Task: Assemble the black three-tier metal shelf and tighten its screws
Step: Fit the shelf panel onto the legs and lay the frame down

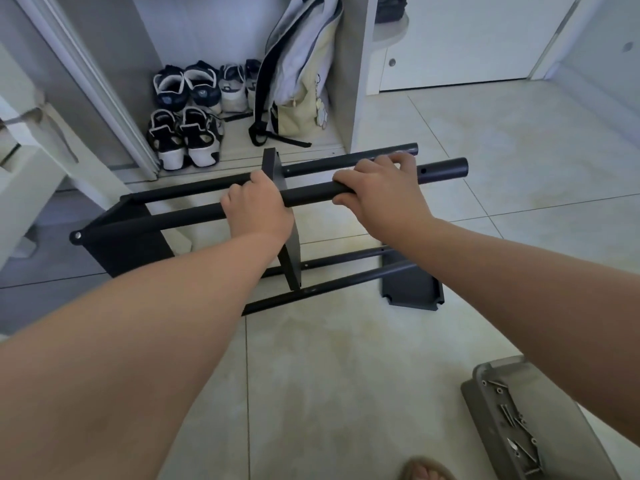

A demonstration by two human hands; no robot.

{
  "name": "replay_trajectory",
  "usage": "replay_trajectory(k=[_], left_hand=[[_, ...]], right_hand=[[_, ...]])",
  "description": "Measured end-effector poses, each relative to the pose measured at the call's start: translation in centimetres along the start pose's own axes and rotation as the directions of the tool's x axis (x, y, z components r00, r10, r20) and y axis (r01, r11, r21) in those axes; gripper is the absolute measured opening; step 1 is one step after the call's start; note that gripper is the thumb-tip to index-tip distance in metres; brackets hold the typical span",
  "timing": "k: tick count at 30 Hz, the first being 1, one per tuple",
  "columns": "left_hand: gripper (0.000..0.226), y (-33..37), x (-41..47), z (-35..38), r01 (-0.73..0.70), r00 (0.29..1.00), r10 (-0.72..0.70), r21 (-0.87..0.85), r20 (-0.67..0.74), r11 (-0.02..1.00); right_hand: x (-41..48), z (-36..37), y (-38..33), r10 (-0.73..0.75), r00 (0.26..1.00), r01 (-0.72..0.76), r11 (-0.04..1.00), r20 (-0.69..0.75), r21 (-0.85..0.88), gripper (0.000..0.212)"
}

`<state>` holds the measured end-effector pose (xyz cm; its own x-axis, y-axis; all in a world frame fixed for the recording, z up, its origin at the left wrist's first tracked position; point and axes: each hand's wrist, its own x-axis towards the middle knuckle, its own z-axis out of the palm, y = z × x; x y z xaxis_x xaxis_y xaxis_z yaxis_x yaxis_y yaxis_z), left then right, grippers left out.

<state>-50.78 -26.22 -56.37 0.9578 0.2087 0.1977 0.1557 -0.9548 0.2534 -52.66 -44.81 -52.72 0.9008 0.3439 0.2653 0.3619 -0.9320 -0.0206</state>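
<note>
The black metal shelf frame [194, 212] lies on its side on the tiled floor, its poles running left to right. One black tier panel [131, 244] sits at the left end and a middle panel [291, 247] stands across the poles. My left hand [256, 207] grips the near upper pole beside the middle panel. My right hand [381, 188] holds the same pole further right, fingers curled over it. A third panel [412, 289] lies flat on the floor under the pole ends on the right.
A grey tray [485, 382] with several screws [516, 431] sits at the bottom right, next to a foot [427, 471]. Behind the frame, an open closet holds several shoes [187, 109] and a hanging bag [304, 71]. A white cabinet [450, 46] stands at the back right.
</note>
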Motion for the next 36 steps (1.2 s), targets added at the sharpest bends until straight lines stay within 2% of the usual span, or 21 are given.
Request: replay_trajectory(k=[4,11,22,28,36], left_hand=[[0.028,-1.7,0.3,0.7,-0.013,1.0,0.013,0.013,0.001,1.0],[0.027,-2.2,0.1,2.7,-0.054,0.998,0.051,0.068,0.034,0.996],[0.033,-3.1,-1.8,5.9,-0.087,0.994,0.073,0.171,0.087,0.981],[0.032,-0.6,-2.5,6.7,-0.1,0.991,0.085,0.154,0.105,0.983],[0.032,6.9,-4.4,8.2,-0.162,0.982,0.151,0.097,0.112,0.982]], right_hand=[[0.7,1.5,-1.1,0.013,0.999,-0.015,0.998,0.04,0.059,0.027],[0.4,3.6,-0.3,0.028,0.98,-0.062,0.984,0.197,0.17,0.027],[-1.7,6.4,0.7,-0.013,0.897,-0.149,0.932,0.442,0.33,0.032],[-3.1,6.0,3.2,0.002,0.885,-0.187,0.918,0.466,0.351,0.029],[-7.0,4.4,9.6,0.083,0.883,-0.249,0.917,0.461,0.312,0.03]])
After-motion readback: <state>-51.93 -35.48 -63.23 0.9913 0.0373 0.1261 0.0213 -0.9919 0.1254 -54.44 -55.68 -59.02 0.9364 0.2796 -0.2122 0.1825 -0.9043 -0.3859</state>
